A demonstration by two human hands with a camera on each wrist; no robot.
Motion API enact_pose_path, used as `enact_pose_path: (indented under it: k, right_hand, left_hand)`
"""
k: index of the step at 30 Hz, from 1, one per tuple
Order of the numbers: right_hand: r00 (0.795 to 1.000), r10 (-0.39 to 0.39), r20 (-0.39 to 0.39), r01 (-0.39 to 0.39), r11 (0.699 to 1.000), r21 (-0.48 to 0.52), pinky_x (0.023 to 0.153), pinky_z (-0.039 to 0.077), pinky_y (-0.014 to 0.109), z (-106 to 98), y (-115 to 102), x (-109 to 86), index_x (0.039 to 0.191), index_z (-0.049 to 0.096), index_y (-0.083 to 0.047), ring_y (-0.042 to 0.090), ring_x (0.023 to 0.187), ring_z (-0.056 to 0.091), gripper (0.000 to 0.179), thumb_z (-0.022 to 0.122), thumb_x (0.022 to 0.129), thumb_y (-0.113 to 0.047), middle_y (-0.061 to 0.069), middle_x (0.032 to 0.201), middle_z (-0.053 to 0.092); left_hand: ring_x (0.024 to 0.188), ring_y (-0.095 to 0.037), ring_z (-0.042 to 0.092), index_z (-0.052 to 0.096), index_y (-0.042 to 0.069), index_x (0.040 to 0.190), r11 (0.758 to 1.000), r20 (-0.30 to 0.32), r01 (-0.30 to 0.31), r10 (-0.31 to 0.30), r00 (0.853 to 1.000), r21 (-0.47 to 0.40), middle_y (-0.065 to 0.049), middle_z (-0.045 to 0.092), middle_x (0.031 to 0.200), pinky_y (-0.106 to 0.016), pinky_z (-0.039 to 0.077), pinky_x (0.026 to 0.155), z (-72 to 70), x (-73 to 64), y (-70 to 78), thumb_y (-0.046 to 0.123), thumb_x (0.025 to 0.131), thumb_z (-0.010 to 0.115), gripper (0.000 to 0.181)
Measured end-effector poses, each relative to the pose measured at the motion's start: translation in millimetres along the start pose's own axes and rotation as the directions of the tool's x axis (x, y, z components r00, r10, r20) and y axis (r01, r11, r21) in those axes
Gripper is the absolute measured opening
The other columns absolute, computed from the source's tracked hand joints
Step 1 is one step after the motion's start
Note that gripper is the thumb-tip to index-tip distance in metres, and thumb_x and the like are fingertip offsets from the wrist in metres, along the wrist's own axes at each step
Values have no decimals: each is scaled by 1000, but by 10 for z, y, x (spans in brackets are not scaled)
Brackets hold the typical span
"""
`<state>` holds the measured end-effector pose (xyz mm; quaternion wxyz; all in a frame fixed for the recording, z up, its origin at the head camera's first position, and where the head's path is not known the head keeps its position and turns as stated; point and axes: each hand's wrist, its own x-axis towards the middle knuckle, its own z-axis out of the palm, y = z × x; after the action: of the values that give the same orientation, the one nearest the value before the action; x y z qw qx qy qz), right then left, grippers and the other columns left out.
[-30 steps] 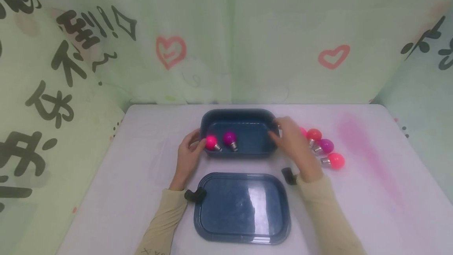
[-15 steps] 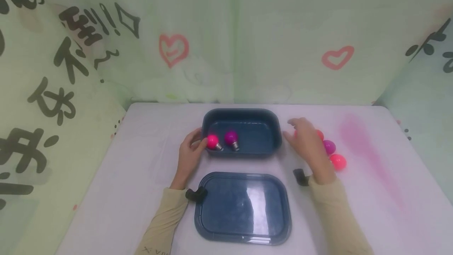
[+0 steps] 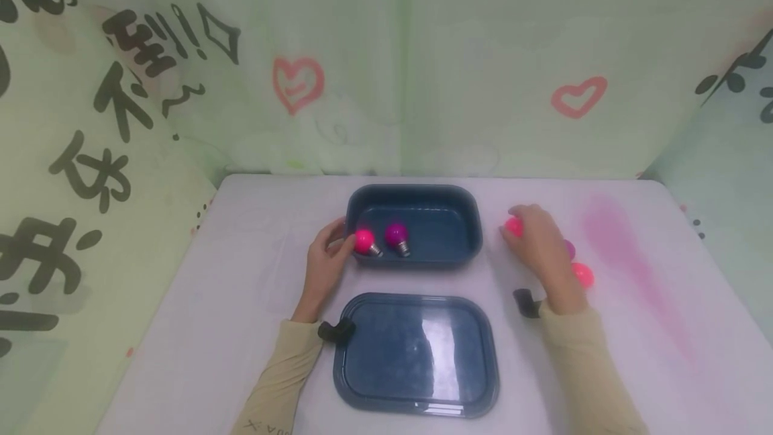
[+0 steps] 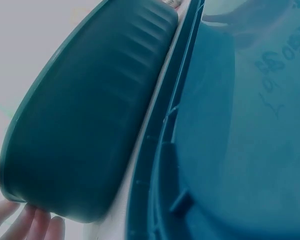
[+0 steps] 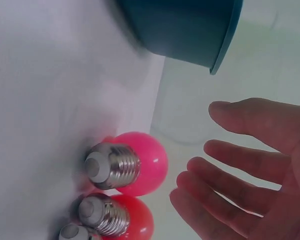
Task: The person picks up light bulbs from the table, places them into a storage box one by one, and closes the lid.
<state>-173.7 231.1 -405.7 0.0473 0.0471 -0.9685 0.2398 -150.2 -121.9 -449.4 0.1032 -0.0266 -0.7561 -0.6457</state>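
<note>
Two bulbs (image 3: 396, 232) lie in the box (image 3: 437, 230), its left end gripped by the left hand (image 3: 328, 254), likely for steadiness, while the right hand (image 3: 540, 244), fingers loosely extended, hovers just beside a pink bulb (image 5: 147, 162) outside, others too hidden to count.

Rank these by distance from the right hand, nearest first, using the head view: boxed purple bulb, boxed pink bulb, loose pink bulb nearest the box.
From the right hand, in the head view:
1. Loose pink bulb: closest, off the right end of the box.
2. Boxed purple bulb: left of the box's middle.
3. Boxed pink bulb: near the box's left end.
</note>
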Motion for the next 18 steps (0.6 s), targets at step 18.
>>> enact_pose_path:
  k: [18]
  right_hand:
    - [992, 109, 62, -107, 994, -25, 101, 44, 62, 27, 116, 1, 132, 49, 9, 46, 111, 48, 46, 65, 93, -9, 31, 121, 52]
  left_hand:
    - [122, -43, 56, 52, -10, 135, 1000, 2, -9, 9, 1000, 2, -30, 57, 133, -52, 48, 104, -2, -1, -4, 3, 93, 67, 47]
